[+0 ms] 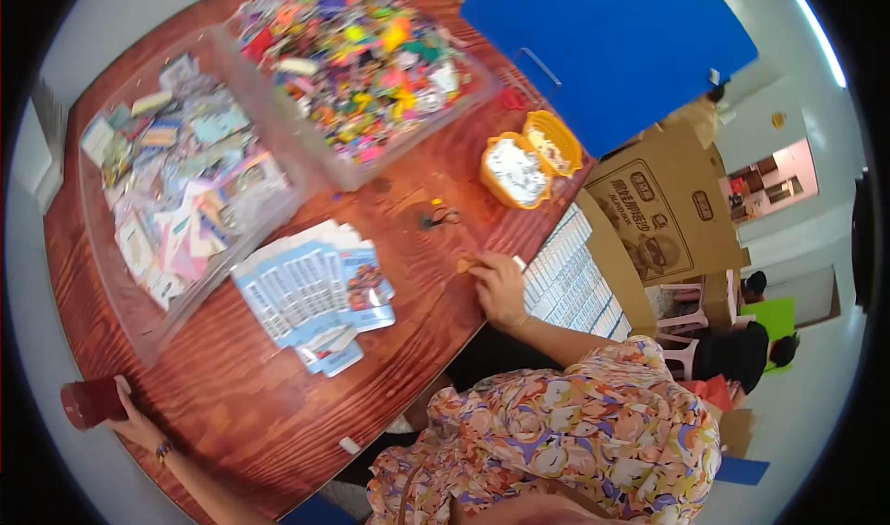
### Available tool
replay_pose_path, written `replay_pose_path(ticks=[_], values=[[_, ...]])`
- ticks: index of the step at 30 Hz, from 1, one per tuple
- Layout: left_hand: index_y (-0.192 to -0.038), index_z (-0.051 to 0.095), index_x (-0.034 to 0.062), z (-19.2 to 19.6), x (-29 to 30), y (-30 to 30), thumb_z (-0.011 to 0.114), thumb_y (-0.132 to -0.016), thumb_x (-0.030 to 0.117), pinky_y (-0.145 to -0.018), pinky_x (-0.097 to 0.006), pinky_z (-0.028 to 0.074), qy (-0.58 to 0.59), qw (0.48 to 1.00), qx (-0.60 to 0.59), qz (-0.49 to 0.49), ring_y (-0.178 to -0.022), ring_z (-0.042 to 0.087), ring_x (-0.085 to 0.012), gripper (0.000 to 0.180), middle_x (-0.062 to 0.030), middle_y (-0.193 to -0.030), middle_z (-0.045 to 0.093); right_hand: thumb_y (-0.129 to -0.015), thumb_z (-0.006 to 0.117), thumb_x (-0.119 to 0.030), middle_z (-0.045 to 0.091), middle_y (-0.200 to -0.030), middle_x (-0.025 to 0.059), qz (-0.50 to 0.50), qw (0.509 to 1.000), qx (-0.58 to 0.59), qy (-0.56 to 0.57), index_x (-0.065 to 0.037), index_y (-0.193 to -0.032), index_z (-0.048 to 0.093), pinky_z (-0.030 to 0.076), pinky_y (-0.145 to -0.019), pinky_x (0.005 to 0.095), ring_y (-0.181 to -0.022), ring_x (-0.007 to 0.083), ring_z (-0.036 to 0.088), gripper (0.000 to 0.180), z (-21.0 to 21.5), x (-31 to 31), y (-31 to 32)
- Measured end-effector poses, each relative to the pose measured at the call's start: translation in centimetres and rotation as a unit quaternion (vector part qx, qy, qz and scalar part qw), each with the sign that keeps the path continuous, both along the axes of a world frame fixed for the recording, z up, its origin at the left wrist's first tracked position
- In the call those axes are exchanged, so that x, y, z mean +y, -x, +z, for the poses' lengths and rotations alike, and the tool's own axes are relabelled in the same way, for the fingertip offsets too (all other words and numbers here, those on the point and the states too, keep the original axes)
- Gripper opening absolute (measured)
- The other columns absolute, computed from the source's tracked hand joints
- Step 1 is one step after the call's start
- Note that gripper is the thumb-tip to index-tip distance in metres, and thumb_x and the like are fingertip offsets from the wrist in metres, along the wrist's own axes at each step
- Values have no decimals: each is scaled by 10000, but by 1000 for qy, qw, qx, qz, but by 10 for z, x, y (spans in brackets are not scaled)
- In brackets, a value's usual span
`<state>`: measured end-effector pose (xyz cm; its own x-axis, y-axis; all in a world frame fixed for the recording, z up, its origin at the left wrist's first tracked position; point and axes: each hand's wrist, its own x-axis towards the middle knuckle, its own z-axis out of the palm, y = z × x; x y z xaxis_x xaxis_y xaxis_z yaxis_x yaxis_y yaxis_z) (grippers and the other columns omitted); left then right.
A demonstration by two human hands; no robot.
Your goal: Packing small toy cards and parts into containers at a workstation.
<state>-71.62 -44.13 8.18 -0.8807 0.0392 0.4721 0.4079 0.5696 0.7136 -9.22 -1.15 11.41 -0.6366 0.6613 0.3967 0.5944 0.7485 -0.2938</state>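
At the table's far left edge, my left hand (139, 425) is closed round a dark red cup-shaped container (91, 403), which is tilted on its side. My right hand (501, 288) rests by the table's near right edge, its fingers bent together at a small orange-brown piece (464, 264) too small to name. A fanned stack of light blue and white printed packets (311, 288) lies between my hands. Just beyond my right hand are small black-handled scissors (443, 217) and an open yellow case (538, 163) with white pieces inside.
Two clear plastic bins stand at the back: one with small packets (181, 182), one heaped with colourful small pieces (357, 70). Right of the table, an open cardboard box (649, 214) holds rows of packets (575, 279). A blue panel (612, 43) stands behind. Other people (732, 353) sit farther off.
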Motion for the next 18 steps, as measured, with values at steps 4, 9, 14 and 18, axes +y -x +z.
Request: replay_pose_path(ticks=[4, 9, 14, 18], values=[[-1362, 432, -119, 8, 7, -77, 688, -931, 361, -1086, -396, 401, 29, 995, 91, -14, -1225, 542, -345, 694, -262, -1330, 543, -794, 650, -99, 604, -1236, 94, -3, 999, 46, -17, -87, -1104, 626, 392, -1015, 479, -1180, 319, 543, 312, -4, 1, -1], [-1357, 470, -128, 33, 2, -272, 633, -970, 329, -1097, -447, 383, 180, 962, 176, 109, -1296, 481, -397, 621, -303, -1376, 507, -843, 659, -204, 602, -1247, 66, 2, 997, 83, 2, -95, -1134, 636, 355, -1053, 467, -1234, 279, 512, 311, 3, 1, -6], [-1290, 532, -93, -41, -10, -441, 750, -887, 353, -951, -493, 495, 236, 928, 169, 234, -1086, 597, -433, 639, -289, -1213, 595, -850, 669, -156, 658, -1119, 91, 74, 977, 167, 107, -68, -1116, 641, 425, -989, 442, -1111, 274, 599, 282, 18, 16, -26], [-1341, 499, -61, -56, 73, -469, 662, -919, 411, -992, -465, 474, 142, 978, -84, 129, -1145, 573, -397, 653, -238, -1277, 572, -895, 629, -154, 681, -970, 133, 190, 924, 265, 198, -81, -1084, 652, 550, -665, 411, -840, 349, 677, 205, 10, 39, -16]])
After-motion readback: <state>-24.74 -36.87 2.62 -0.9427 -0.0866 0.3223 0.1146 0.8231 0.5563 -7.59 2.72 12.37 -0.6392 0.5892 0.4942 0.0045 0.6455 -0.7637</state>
